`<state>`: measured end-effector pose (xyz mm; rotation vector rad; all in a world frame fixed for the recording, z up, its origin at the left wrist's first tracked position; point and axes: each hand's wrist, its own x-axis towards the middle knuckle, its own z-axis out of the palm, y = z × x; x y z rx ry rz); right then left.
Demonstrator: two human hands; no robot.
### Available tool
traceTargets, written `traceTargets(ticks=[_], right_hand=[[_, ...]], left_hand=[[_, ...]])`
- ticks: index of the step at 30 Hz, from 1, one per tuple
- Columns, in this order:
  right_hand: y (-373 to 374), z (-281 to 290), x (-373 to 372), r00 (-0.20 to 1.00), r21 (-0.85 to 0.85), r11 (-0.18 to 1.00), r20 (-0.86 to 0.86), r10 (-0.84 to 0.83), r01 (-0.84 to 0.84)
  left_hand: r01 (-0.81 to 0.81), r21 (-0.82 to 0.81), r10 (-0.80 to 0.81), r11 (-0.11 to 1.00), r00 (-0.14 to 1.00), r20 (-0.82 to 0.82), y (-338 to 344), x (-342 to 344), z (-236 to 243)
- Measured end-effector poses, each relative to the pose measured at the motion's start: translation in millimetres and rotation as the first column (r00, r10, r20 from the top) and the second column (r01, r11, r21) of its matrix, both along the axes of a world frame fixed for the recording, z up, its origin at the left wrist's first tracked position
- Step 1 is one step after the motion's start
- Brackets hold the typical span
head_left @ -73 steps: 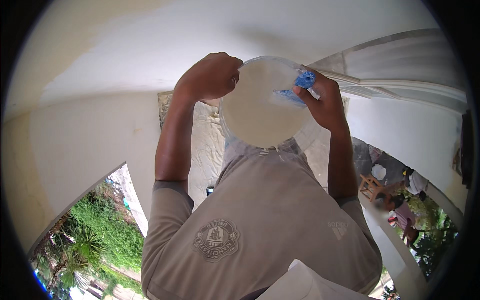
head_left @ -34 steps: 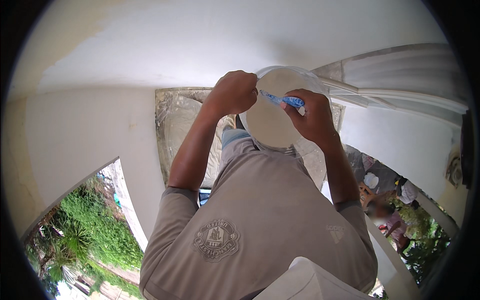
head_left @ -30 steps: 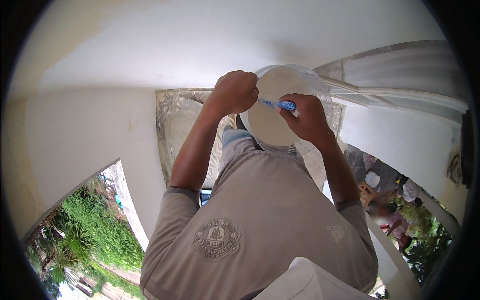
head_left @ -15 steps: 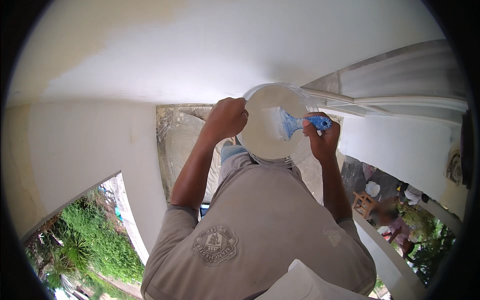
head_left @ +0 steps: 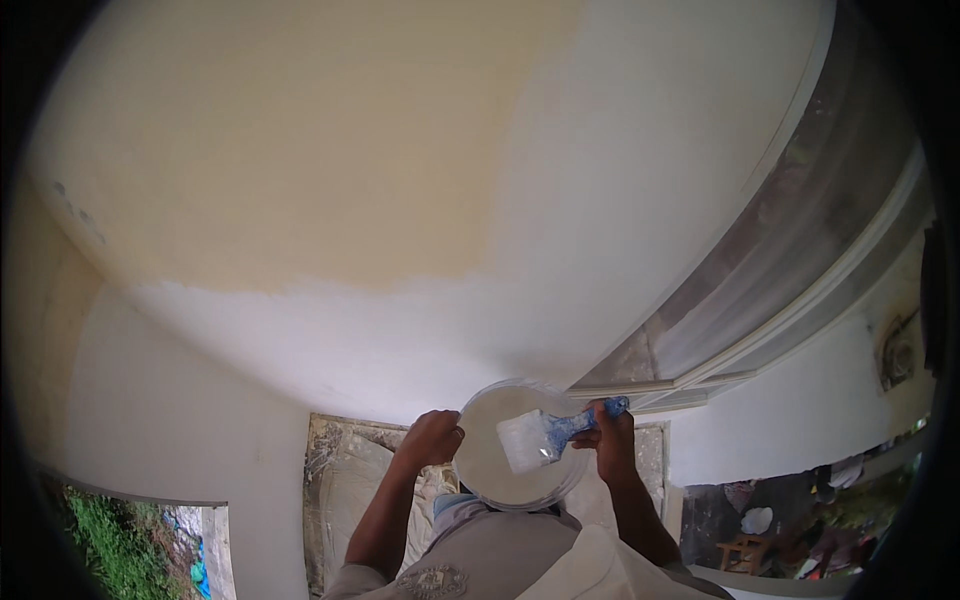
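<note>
My left hand (head_left: 433,437) is closed on the rim of a clear round bucket (head_left: 522,502) of pale cream paint (head_left: 485,425), held low in the centre of the view in front of my body. My right hand (head_left: 612,445) is closed around the blue handle of a wide paintbrush (head_left: 525,440) at the bucket's right side. The brush's bristles are coated white and lie over the paint; whether they touch it I cannot tell.
The wall ahead (head_left: 380,150) is part yellowish, part white. A window frame (head_left: 760,310) curves along the right. A crumpled drop sheet (head_left: 350,490) lies below. Foliage (head_left: 120,535) shows through a lower-left opening; a wooden stool (head_left: 742,550) and other clutter are at the lower right.
My view has tilted up to show much more wall, so bucket and hands sit lower in the picture. The brush has turned, showing the flat of its white bristles.
</note>
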<state>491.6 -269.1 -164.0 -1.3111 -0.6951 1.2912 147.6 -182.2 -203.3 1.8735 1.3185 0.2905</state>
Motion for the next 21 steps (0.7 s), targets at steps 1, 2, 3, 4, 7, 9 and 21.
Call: traceTargets(ticks=[1, 2, 3, 4, 7, 9, 21], right_hand=[[2, 5, 3, 0.998, -0.015, 1.000, -0.066, -0.011, 0.010], [5, 7, 5, 0.994, -0.006, 1.000, -0.109, 0.002, -0.002], [3, 7, 8, 0.988, -0.002, 1.000, -0.152, 0.012, -0.012], [2, 7, 11, 0.981, 0.002, 1.000, -0.195, 0.022, -0.022], [6, 9, 11, 0.982, 0.019, 0.998, -0.180, 0.055, -0.053], [5, 26, 9, 0.981, 0.035, 0.994, -0.159, 0.110, -0.106], [21, 160, -10, 0.855, 0.701, 0.580, 0.519, -0.016, -0.415]], left_hand=[[-0.004, 0.002, 0.004, 1.000, 1.000, -0.009, -1, -1, 0], [-0.008, 0.004, 0.008, 1.000, 1.000, -0.017, -1, -2, 1], [-0.010, 0.000, 0.010, 1.000, 1.000, -0.026, -4, -2, 4], [-0.013, 0.017, 0.014, 1.000, 0.999, -0.032, -5, -2, 8], [-0.023, -0.001, 0.023, 1.000, 0.999, -0.025, -9, 0, 21], [-0.023, -0.065, 0.024, 0.998, 1.000, 0.011, -5, 0, 31], [-0.054, 0.025, 0.054, 0.998, 0.998, 0.025, -18, -1, 46]])
